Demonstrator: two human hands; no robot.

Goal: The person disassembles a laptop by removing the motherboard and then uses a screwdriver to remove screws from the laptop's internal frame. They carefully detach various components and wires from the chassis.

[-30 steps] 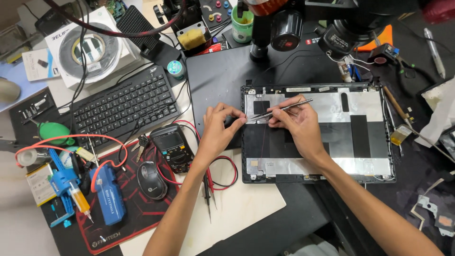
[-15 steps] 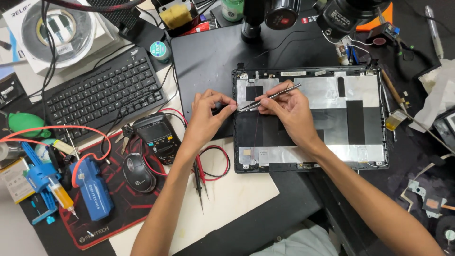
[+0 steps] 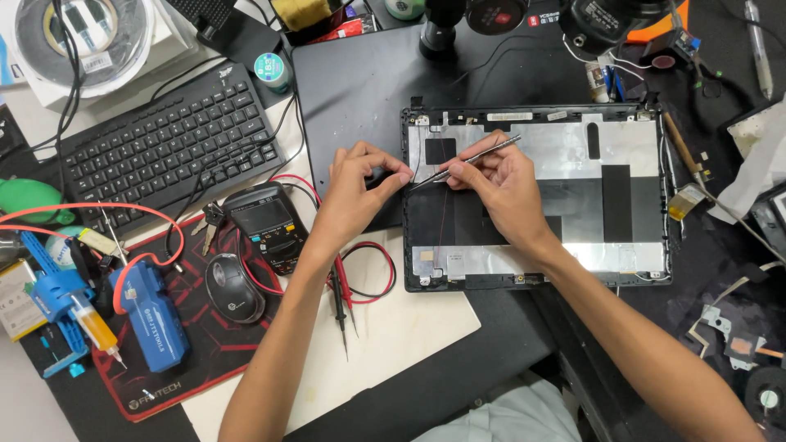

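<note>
The open black-framed laptop lid shell with its silver foil lining (image 3: 573, 196) lies flat on the dark mat in front of you. Left of it sit the black keyboard (image 3: 164, 147), then the black multimeter (image 3: 266, 225) with red leads. Your right hand (image 3: 499, 184) pinches slim silver metal tweezers (image 3: 467, 161), tips at the shell's left edge. Your left hand (image 3: 360, 184) rests there too, fingers pinched narrow on that edge.

Electronics repair workshop — multimeter (image 3: 266, 225); opened laptop lid (image 3: 536, 196); microscope (image 3: 602, 20)
</note>
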